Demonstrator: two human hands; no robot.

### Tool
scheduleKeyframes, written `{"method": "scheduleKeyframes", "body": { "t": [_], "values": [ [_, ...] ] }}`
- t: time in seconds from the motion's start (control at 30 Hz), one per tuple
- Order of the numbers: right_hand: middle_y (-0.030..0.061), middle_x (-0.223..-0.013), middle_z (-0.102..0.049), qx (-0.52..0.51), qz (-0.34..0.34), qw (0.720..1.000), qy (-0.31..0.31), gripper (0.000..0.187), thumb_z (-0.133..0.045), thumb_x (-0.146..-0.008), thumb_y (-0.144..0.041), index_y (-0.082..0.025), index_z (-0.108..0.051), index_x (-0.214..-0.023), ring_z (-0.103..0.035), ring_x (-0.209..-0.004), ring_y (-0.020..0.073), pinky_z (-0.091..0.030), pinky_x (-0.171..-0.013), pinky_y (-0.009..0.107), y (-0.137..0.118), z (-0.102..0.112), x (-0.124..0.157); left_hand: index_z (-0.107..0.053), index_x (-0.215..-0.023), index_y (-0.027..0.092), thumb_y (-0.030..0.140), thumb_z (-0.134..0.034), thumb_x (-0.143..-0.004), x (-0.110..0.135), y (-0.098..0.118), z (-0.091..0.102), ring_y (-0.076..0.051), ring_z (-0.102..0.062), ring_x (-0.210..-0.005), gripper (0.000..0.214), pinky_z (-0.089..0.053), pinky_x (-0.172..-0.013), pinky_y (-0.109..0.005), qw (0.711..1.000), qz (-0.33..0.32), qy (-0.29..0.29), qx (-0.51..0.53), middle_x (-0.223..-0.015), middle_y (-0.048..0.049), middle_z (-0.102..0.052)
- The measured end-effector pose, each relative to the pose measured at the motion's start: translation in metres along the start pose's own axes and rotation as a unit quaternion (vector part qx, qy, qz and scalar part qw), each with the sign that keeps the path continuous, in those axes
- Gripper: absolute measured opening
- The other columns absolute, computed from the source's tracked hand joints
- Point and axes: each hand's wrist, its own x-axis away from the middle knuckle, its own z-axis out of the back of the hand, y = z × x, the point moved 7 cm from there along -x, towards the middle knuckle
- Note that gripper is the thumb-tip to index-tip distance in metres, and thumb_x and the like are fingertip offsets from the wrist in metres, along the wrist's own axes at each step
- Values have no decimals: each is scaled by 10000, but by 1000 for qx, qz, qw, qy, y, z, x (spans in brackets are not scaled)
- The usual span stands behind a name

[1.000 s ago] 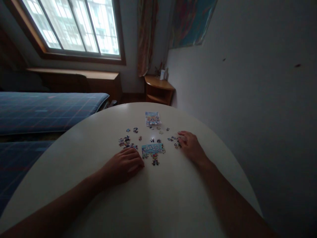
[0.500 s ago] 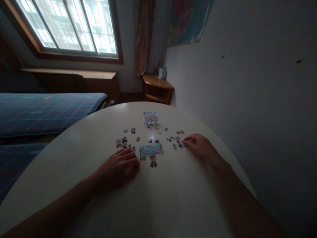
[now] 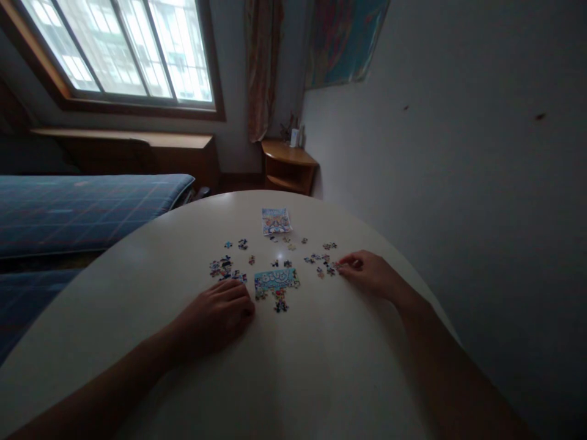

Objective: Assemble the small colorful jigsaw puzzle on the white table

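Observation:
A partly joined jigsaw puzzle (image 3: 276, 280) with a blue lettered top strip lies mid-table. Just left of it my left hand (image 3: 224, 308) rests on the tabletop, fingers curled in; whatever they hold, if anything, is hidden. At the right-hand cluster of loose pieces (image 3: 326, 260), my right hand (image 3: 367, 272) has thumb and forefinger pinched on a small puzzle piece (image 3: 338, 266). Another cluster of puzzle pieces (image 3: 223, 266) lies just beyond my left hand. Several single pieces (image 3: 287, 264) are scattered above the joined part.
Everything lies on a round white table (image 3: 293, 373). A printed picture packet (image 3: 276, 221) is at its far side. A plaid-covered bed (image 3: 92, 208) stands to the left, a wooden corner shelf (image 3: 290, 153) behind, and a wall (image 3: 449, 183) along the right.
The view has shifted slightly, so everything sits a little lower and further left. Both hands keep nearly the same place; my right fingers are still at the right cluster's edge.

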Motion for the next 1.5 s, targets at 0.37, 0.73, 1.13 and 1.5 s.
{"method": "scheduleKeyframes", "body": {
  "t": [0.37, 0.73, 1.13, 1.5],
  "values": [
    [114, -1061, -723, 22, 12, 994, 103, 267, -540, -876, -283, -188, -736, -1030, -662, -950, 252, -514, -864, 403, -6, -7, -11, -600, -897, 211, 168, -505, -938, 2, -1, -2, -189, -573, -882, 112, -490, -811, -327, 1000, 3, -16, -3, -893, -36, -647],
    [83, -1379, -596, 53, 53, 994, 76, 360, -471, -943, -332, -237, -680, -1221, -483, -1303, 279, -330, -1109, 505, -22, -27, -17, -610, -882, 196, 177, -477, -949, 0, 1, -1, -188, -569, -866, 150, -494, -793, -319, 1000, 12, -25, -3, -890, -50, -648],
    [145, -1247, -645, -19, 29, 996, 81, 273, -715, -723, -273, -165, -715, -974, -593, -1166, 271, -417, -1047, 431, -17, -26, -23, -592, -906, 203, 163, -491, -945, 2, -3, -2, -187, -563, -899, 115, -481, -814, -314, 999, 19, -26, 11, -921, -45, -642],
    [90, -950, -742, -164, -3, 984, 66, 221, -648, -837, -298, -184, -703, -1017, -692, -842, 205, -525, -793, 350, -52, -14, 1, -608, -864, 211, 168, -521, -926, 2, -2, 0, -185, -579, -870, 115, -491, -804, -317, 1000, 18, -2, -9, -876, -31, -654]
  ]
}}
